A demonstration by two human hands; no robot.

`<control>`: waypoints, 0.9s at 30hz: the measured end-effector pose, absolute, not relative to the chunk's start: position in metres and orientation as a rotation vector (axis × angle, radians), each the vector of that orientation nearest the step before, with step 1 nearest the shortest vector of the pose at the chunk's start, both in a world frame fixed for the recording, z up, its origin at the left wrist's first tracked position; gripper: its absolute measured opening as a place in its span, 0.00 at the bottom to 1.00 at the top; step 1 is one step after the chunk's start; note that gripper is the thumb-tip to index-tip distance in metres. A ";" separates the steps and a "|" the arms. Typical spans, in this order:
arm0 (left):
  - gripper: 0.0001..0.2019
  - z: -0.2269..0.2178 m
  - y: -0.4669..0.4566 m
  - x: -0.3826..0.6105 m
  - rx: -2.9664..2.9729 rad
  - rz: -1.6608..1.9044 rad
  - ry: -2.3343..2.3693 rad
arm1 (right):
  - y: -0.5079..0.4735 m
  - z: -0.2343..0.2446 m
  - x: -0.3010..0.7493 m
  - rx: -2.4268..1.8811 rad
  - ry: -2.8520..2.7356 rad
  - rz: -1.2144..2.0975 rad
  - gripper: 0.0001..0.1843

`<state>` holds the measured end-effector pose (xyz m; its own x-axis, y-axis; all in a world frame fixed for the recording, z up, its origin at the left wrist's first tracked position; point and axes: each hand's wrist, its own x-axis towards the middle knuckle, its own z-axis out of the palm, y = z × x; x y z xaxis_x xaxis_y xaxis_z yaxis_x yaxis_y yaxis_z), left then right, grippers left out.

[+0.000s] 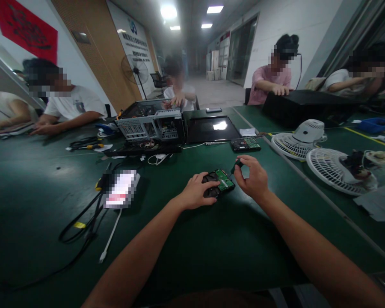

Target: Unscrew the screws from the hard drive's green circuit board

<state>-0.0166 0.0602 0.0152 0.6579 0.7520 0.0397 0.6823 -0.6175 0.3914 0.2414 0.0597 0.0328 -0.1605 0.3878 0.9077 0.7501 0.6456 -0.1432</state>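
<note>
A hard drive (224, 180) lies on the green table with its green circuit board facing up. My left hand (196, 192) grips its left side, fingers across the dark metal part and thumb along the near edge. My right hand (254, 179) is closed around a small screwdriver with a dark green handle (236, 166). The screwdriver points down at the right edge of the circuit board; whether its tip touches a screw is too small to tell. A second hard drive (245, 144) lies farther back, apart from both hands.
An opened computer case (150, 128) and a black flat panel (211, 129) stand beyond my hands. Left are a white device with a blurred screen (121, 188) and black cables (96, 205). White fan parts (291, 143) lie right. Several people sit around the table.
</note>
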 end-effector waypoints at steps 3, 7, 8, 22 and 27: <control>0.34 0.016 0.060 -0.017 2.526 0.266 1.143 | 0.060 0.030 0.243 -0.993 -1.748 -0.461 0.22; 0.34 0.016 0.060 -0.017 2.531 0.267 1.142 | 0.059 0.031 0.243 -1.014 -1.753 -0.463 0.24; 0.34 0.015 0.060 -0.017 2.535 0.273 1.142 | 0.058 0.032 0.242 -1.007 -1.761 -0.458 0.24; 0.34 0.014 0.060 -0.017 2.544 0.292 1.138 | 0.062 0.026 0.240 -0.969 -1.771 -0.446 0.27; 0.34 0.014 0.061 -0.018 2.545 0.286 1.134 | 0.060 0.027 0.240 -0.955 -1.776 -0.416 0.26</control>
